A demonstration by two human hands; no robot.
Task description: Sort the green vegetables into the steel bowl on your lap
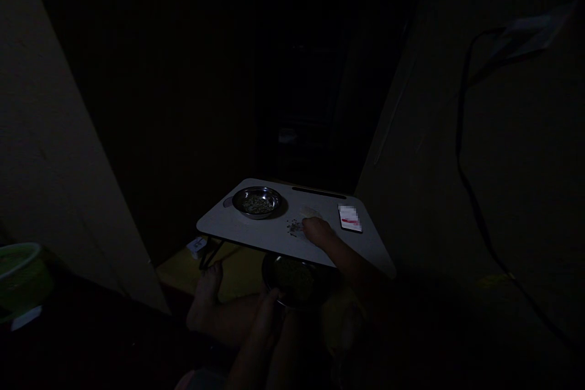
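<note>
The room is very dark. My right hand rests low over the white folding lap table, fingers drawn together; what they hold, if anything, is too small to make out. Small dark bits lie scattered beside its fingertips, and a pale patch shows just behind it. Below the table's front edge, my left hand grips the near left rim of a dark metal bowl with greenish contents. A shiny steel bowl holding small pale pieces stands on the left of the tabletop.
A lit phone lies at the table's right. One bare foot is near the table leg, on a yellowish surface. A green basket stands far left. A dark cable hangs down the right wall.
</note>
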